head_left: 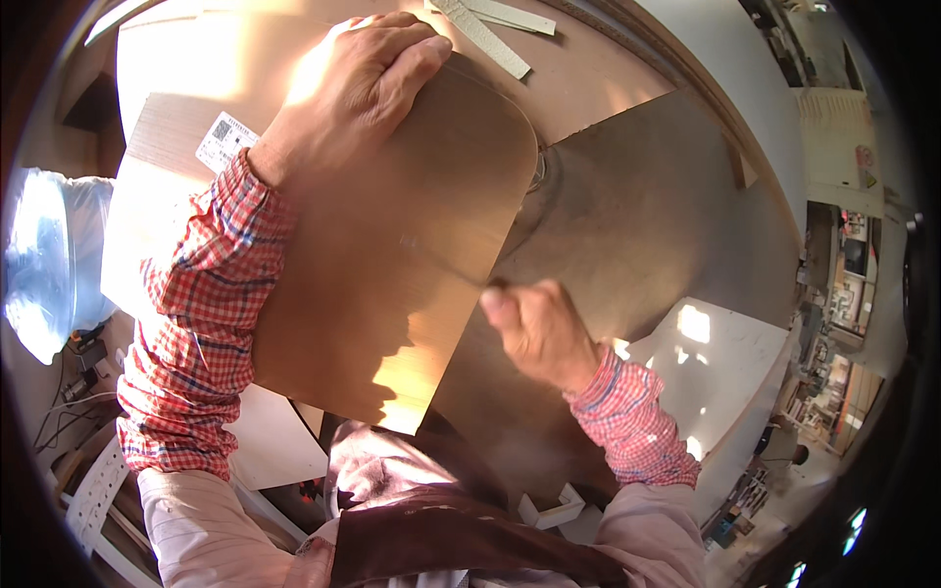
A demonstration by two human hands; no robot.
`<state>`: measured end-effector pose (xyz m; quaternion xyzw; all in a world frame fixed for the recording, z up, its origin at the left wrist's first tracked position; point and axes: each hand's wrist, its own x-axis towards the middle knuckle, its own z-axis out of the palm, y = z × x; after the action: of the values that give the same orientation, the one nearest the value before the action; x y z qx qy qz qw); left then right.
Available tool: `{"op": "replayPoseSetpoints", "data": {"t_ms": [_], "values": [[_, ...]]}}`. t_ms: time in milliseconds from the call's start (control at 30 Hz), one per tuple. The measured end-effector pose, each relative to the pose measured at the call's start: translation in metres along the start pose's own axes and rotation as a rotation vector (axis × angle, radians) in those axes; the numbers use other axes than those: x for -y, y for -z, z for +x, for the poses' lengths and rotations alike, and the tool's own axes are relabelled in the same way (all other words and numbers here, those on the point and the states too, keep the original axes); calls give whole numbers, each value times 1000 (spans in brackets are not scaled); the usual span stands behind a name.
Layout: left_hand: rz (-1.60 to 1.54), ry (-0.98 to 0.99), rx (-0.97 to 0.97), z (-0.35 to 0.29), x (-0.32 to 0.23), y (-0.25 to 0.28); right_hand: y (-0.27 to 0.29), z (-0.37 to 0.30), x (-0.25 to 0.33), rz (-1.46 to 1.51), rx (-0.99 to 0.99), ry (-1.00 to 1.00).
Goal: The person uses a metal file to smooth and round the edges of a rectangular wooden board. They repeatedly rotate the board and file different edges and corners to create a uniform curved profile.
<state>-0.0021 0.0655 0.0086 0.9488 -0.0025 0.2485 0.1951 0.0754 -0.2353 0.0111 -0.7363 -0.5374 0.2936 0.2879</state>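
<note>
A brown wooden panel with rounded far corners lies slanted in front of me. My left hand rests at its far edge, fingers bent over the rim and thumb along the top. Beside the panel's right edge, my right hand is closed in a fist, slightly smeared by motion. A thin dark streak runs from it over the panel; what the fist holds is too blurred to name. Near the panel's far right corner is a small shiny ring-like piece. A white printed label sits left of my left forearm.
Pale strips lie at the far side. A grey-brown sheet spreads to the right, with a white board nearer me. Clear plastic wrap hangs at the left. A white bracket-like piece is near my body.
</note>
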Motion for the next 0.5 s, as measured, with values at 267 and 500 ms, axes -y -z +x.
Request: {"op": "replayPoseSetpoints", "data": {"t_ms": [267, 500], "values": [[-198, 181, -134, 2, -19, 0, -22, 24, -28, 323, -131, -260], [-182, 297, -56, 13, -26, 2, -29, 32, -33, 548, -218, -312]]}}
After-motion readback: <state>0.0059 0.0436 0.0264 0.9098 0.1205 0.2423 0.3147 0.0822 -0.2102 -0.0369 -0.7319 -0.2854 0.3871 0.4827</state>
